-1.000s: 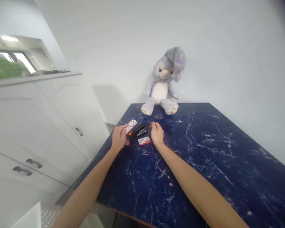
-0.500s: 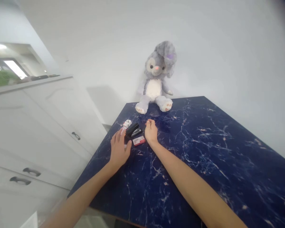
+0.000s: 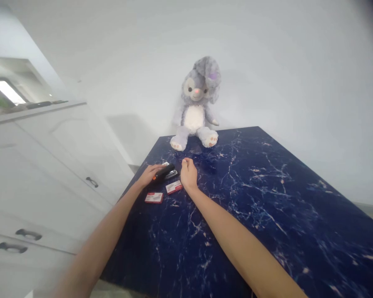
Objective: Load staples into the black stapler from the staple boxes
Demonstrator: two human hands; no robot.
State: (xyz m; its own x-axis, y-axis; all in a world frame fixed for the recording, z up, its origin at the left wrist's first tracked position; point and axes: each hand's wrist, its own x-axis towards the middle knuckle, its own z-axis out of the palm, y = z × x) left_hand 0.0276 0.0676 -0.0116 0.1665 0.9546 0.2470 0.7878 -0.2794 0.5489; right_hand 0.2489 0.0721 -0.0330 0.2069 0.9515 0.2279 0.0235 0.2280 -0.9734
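Observation:
My left hand (image 3: 149,174) lies at the left of a black stapler (image 3: 163,173), its fingers stretched along the far side. Its fingertips reach a small white box (image 3: 165,164), most of which is covered; the thumb is hidden. The stapler rests on the table with its silver end toward the right. To the right of it, my right hand (image 3: 189,174) is closed with the fingers curled in, and whatever they hold is hidden. Nearer to me lie two flat red-and-white boxes: one box (image 3: 173,187) by the right wrist, another box (image 3: 154,198) farther left.
A grey plush rabbit (image 3: 195,107) sits at the back of the dark blue marbled table (image 3: 236,198), against the white wall. White cabinets (image 3: 43,174) with dark handles stand along the left, close to the table's edge.
My left hand has moved off the nearer red-and-white box, uncovering it, and gone to the far left side of the stapler. My right hand stays closed beside the stapler. The view has shifted slightly.

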